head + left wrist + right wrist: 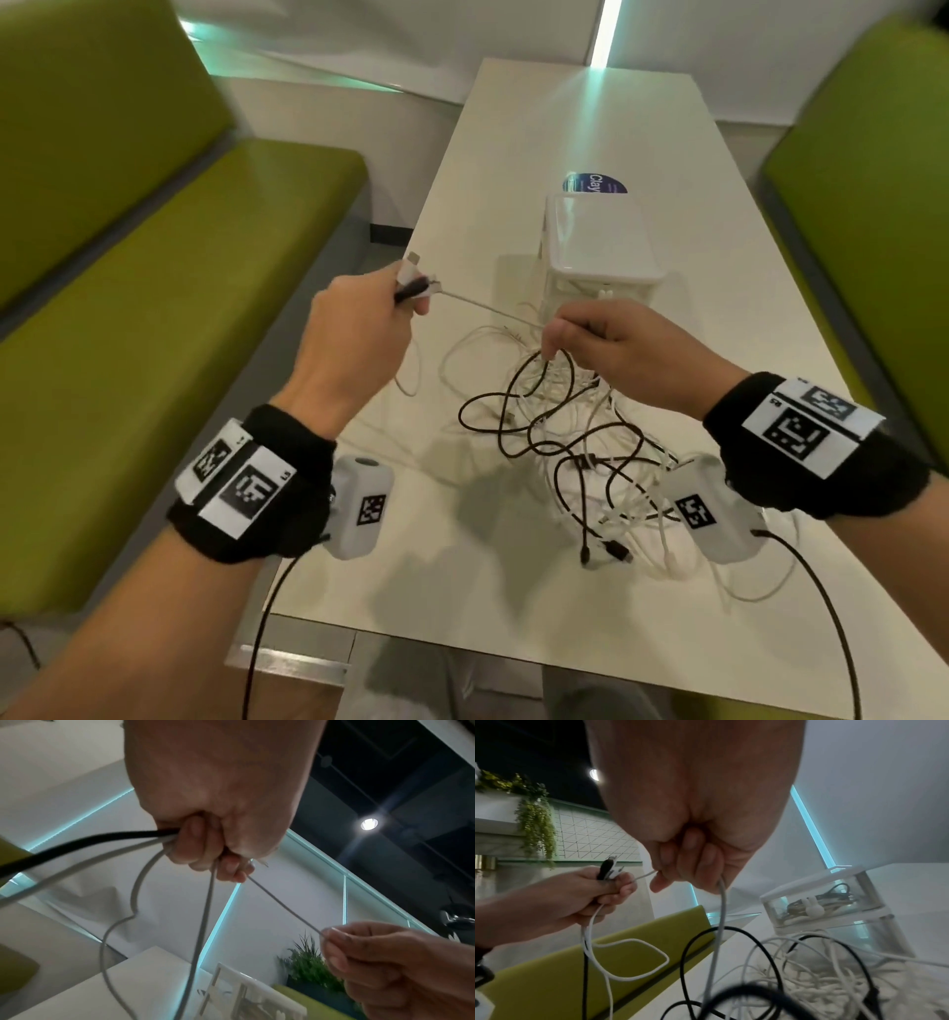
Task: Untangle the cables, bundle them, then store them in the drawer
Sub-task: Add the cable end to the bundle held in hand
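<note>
Both hands are raised over a white table [513, 606]. The left hand [354, 329] is clenched round several cable ends, one black and the rest white, whose plugs [416, 285] stick out past the fingers. The right hand [621, 349] pinches a single thin white cable [488, 307], drawn taut between the two hands. Below the right hand hangs a tangle of black and white cables [575, 452], its lower loops lying on the table.

Head view only: a white drawer box [598, 246] stands on the table beyond the tangle, with a round dark-blue sticker [595, 183] behind it reading "Clay"; further letters are hidden. Green benches [169, 288] flank the table. Each wrist wears a black band with square coded markers and a white camera unit.

Left wrist view only: from below, the black strand [77, 843] and white strands [203, 923] drop out of the closed left fist [218, 811], and the right thumb and forefinger [336, 939] nip the taut cable. A potted plant [308, 969] stands behind.

Right wrist view only: the drawer box [831, 902] has clear fronts; its upper drawer is closed and already holds a dark coiled cable [829, 898] fastened with a white rabbit-shaped clip [812, 905]. The lower drawer's contents cannot be made out. The pinched cable continues down from the right hand [695, 850] into the tangle [795, 973].
</note>
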Tool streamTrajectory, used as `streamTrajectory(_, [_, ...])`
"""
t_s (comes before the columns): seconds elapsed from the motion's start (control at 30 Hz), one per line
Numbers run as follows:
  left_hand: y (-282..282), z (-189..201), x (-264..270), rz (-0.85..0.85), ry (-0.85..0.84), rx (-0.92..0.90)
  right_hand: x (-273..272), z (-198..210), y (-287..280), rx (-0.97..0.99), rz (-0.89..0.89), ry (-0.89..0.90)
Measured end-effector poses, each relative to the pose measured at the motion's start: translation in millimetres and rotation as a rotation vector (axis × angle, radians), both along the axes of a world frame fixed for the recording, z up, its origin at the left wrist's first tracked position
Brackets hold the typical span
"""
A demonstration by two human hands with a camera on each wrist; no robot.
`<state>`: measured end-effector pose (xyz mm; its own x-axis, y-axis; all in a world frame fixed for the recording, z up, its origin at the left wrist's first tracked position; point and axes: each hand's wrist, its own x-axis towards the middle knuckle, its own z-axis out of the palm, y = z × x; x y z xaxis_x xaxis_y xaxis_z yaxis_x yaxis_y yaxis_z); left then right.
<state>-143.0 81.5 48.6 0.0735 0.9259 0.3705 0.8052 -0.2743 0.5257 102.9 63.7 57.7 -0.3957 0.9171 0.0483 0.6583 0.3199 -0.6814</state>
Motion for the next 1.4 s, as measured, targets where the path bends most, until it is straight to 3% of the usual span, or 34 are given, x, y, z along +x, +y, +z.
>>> streamTrajectory(0.17, [9, 9, -17, 0.083, 0.032, 0.089, -8, 4, 6, -0.067, 0.010, 0.032])
streamTrajectory(0.27, [18, 20, -38, 0.208, -0.107, 0.175, 0, 4, 7, -0.078, 0.012, 0.030])
streamTrajectory(0.47, [19, 20, -45, 0.275, -0.086, 0.112, 10, -3, 3, -0.096, -0.023, 0.043])
streamTrajectory(0.6, [15, 7, -33, 0.157, -0.054, -0.031, 10, -5, 3, -0.067, -0.054, 0.019])
streamTrajectory(0.8, [-6, -13, 12, -0.175, -0.032, -0.215, 4, -6, -3, -0.038, -0.058, -0.032])
streamTrajectory(1.0, [-23, -12, 48, -0.368, -0.224, -0.369, -6, -10, -7, -0.013, -0.007, -0.075])
streamTrajectory(1.1, [-24, -11, 53, -0.364, -0.122, -0.294, -7, -10, -8, 0.002, -0.001, -0.054])
streamTrajectory(1.27, [-21, -11, 51, -0.256, -0.115, -0.154, -13, -6, -12, -0.034, 0.049, -0.067])
streamTrajectory(1.4, [1, -2, 11, -0.134, -0.102, 0.016, -14, -10, -9, 0.027, 0.022, -0.042])
